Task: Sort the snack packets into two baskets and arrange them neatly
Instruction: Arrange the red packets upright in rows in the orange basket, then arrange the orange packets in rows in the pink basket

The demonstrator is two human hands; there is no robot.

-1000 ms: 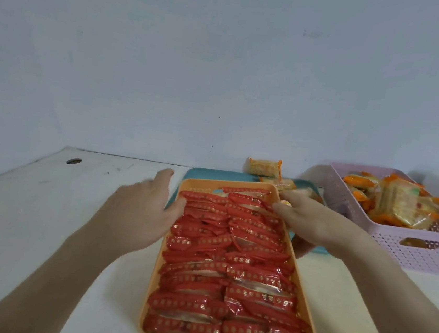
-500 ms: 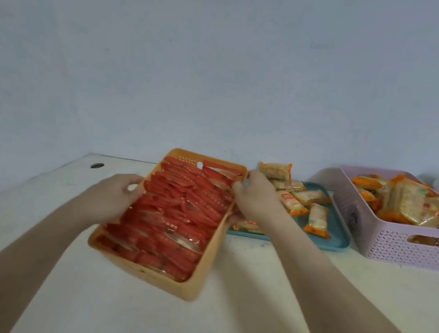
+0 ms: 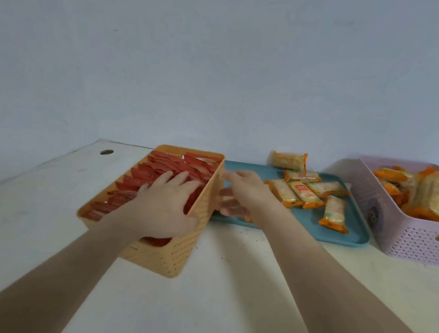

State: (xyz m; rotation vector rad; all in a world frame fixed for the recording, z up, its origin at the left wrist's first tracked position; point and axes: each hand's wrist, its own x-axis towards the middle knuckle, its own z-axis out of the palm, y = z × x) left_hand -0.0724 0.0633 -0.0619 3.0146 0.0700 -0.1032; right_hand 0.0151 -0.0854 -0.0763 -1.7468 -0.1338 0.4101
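Left of the tray (image 3: 355,236), red packets (image 3: 163,165) fill the orange basket (image 3: 175,254), with the left hand (image 3: 164,206) lying flat on them. Whether the right hand (image 3: 245,191) grips anything is unclear. The tray's yellow packets (image 3: 303,192) await the pink basket (image 3: 409,242).

1. A plain indoor room is being shown, most likely an office-like or staged work corner; the exact kind of place is not being made clear.
2. The whole background is being filled by a bare, pale blue-grey wall (image 3: 225,57).
3. A white desk (image 3: 224,304) is being set against this wall, and a round cable hole (image 3: 106,152) is being seen near its far left corner, as on an office desk.
4. A household feeling is being given by plastic storage things: an orange basket (image 3: 175,257), a pink basket (image 3: 409,242) and a teal tray (image 3: 355,236), with small wrapped snack packets (image 3: 302,195) being kept in them.
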